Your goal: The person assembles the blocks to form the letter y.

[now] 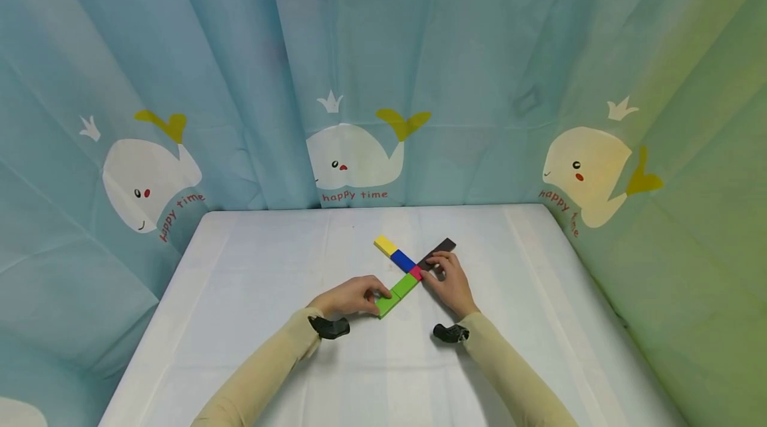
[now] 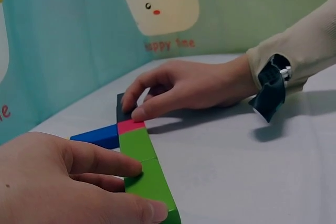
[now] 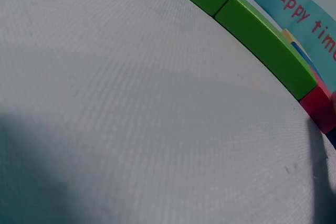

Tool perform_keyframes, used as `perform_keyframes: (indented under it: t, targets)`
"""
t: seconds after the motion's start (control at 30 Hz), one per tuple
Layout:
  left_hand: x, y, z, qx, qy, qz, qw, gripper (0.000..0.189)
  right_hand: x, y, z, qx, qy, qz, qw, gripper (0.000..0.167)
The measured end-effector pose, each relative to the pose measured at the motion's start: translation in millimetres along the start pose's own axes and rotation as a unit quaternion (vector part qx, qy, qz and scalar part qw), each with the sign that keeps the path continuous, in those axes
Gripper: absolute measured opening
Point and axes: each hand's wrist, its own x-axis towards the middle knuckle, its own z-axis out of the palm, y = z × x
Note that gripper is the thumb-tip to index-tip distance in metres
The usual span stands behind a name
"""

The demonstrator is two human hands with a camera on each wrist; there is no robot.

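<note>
Several flat coloured blocks lie joined on the white table. Two green blocks, the near one [image 1: 388, 302] and the far one [image 1: 405, 285], run up to a small red block [image 1: 416, 272]. A black strip [image 1: 445, 244] continues beyond it, and a blue block [image 1: 403, 260] with a yellow block [image 1: 385, 245] branches off to the far left. My left hand [image 1: 355, 296] grips the near green block, thumb at its close end, fingertip at its left edge. The right hand [image 1: 451, 282] bends its fingers over the black strip; its thumb touches the red block.
White cloth covers the table [image 1: 252, 294]. Behind and beside it hangs a blue-green curtain [image 1: 479, 80] printed with whales. Each wrist carries a black strap, the left one [image 1: 329, 327] and the right one [image 1: 451, 333].
</note>
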Motion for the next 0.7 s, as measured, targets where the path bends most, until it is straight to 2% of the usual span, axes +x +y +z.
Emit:
perform_keyframes:
  t: [0.7]
  targets:
    - [2.2, 0.2, 1.7, -0.008, 0.001, 0.004, 1.0, 0.037, -1.5, 3.3, -2.0, 0.006, 0.004, -0.008, 0.9999, 0.031]
